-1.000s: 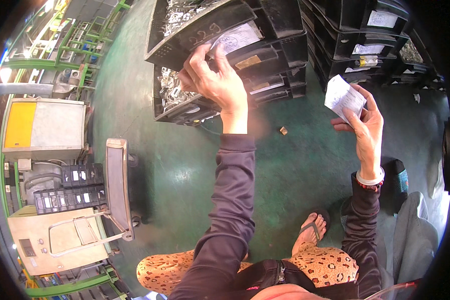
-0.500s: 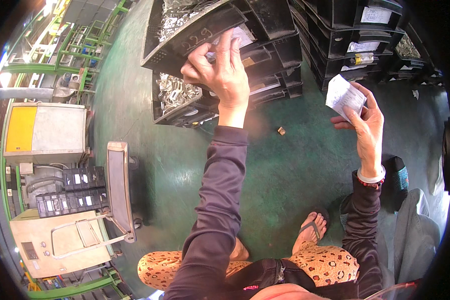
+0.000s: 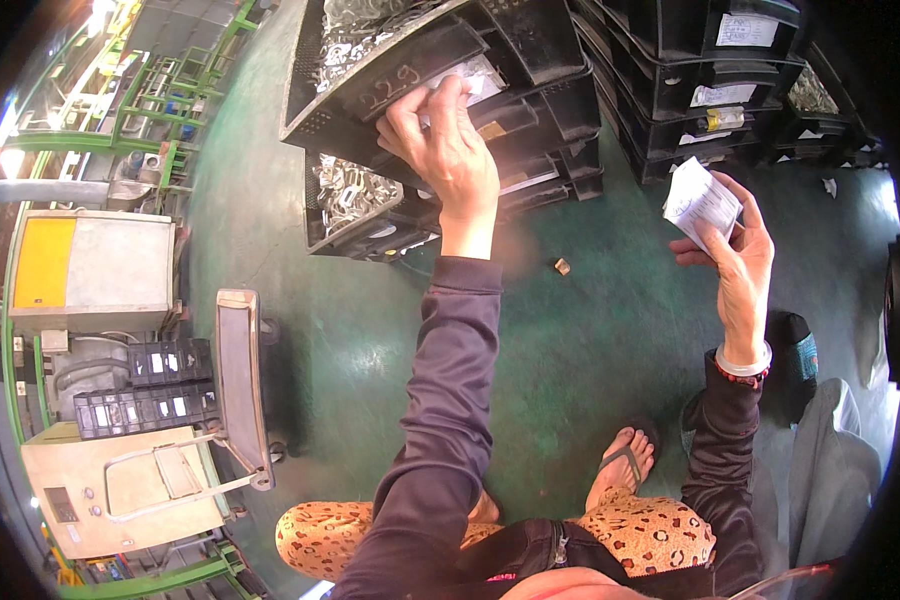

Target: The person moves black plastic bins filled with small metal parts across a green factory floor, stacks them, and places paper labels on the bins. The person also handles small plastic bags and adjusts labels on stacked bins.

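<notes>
My left hand (image 3: 448,145) is raised to the front of the top black plastic crate (image 3: 400,80). Its fingers are closed at a white paper label (image 3: 482,80) on the crate's face, pinching the label's near edge; the fingertips are partly hidden. That crate holds shiny metal parts (image 3: 345,55), and a crate beneath it shows more metal pieces (image 3: 350,190). Off to the right, my right hand (image 3: 735,245) grips a small stack of white paper slips (image 3: 700,200) between thumb and fingers, printed side up.
More labelled black crates (image 3: 660,100) are stacked at the far right. A small tan scrap (image 3: 562,266) lies on the green floor (image 3: 370,340). At left stand a flat trolley (image 3: 238,380), a yellow-and-white cabinet (image 3: 95,260) and a beige machine (image 3: 120,480). Grey cloth (image 3: 835,470) hangs at right.
My left hand has shifted slightly down and right along the label, uncovering more of it. My right hand, with the paper slips, has moved a little to the right.
</notes>
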The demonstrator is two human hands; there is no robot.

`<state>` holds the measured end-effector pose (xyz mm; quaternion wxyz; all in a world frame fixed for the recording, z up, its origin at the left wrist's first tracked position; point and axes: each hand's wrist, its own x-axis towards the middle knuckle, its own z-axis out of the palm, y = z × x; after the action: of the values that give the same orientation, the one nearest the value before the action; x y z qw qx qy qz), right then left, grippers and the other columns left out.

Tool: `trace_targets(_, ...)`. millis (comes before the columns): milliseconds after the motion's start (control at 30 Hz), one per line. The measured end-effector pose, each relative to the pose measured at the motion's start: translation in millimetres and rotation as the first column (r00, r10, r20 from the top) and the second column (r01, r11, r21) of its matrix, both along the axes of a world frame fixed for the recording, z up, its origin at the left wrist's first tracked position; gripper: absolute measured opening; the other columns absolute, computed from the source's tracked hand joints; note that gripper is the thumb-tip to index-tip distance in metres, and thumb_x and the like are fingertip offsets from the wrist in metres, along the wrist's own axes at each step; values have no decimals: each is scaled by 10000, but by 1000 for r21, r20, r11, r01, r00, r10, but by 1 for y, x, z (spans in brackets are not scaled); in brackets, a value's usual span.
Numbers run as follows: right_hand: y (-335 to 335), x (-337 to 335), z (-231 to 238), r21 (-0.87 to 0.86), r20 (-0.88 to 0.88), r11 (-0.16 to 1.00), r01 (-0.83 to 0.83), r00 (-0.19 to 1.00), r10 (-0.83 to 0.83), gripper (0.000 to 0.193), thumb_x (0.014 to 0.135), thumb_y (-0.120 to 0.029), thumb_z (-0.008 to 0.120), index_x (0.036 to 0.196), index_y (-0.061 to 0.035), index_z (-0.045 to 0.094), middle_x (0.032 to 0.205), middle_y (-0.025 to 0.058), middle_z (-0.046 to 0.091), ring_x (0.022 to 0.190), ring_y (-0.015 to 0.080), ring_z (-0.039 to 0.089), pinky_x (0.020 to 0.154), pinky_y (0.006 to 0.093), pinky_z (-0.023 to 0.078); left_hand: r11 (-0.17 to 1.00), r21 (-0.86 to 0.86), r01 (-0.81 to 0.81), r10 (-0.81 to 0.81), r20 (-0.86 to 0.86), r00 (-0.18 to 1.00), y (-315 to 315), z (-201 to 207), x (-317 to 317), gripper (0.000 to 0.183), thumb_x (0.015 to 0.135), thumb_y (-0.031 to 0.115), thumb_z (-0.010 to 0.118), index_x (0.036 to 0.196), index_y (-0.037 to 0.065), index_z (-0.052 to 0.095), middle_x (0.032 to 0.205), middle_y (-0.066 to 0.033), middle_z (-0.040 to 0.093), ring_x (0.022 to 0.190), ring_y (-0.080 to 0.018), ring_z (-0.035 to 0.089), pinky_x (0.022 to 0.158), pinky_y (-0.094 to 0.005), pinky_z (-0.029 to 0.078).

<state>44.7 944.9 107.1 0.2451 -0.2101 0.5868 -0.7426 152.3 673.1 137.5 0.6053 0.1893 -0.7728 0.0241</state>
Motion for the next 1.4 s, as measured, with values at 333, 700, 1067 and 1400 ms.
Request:
trace_targets(333,7,-4,-8,-29,-16,999,23,1000,-23,514,893,-121,633,1354,5,442,1014,165,664,746,220,707,628,287,596,961,-233,-148,161,36,986,3,5,9,57,819,188,737,861,202,702,1032,58,653,965,-212,469,883,-375,313)
trace_targets(700,3,2,-5,-12,-66,1000,-28,997,27,476,902,-64,555,1361,-6,445,997,170,663,771,227,706,648,301,599,962,-266,56,-23,124,992,-10,14,5,252,710,108,744,920,245,726,923,98,599,909,-209,459,837,-401,305)
trace_targets(1067,9,-2,-5,-35,-111,999,9,994,-12,458,925,-94,620,1349,-2,473,988,161,673,778,236,715,643,294,605,951,-304,56,35,285,958,-7,30,22,206,703,37,687,825,202,712,917,51,625,885,-214,513,838,-367,350)
trace_targets(1400,17,-5,-16,-36,-131,999,14,991,-19,459,931,-116,612,1350,10,472,992,170,666,797,246,715,667,304,609,942,-327,69,44,326,944,2,33,16,281,768,54,685,1012,190,717,1022,56,636,900,-218,482,864,-380,340)
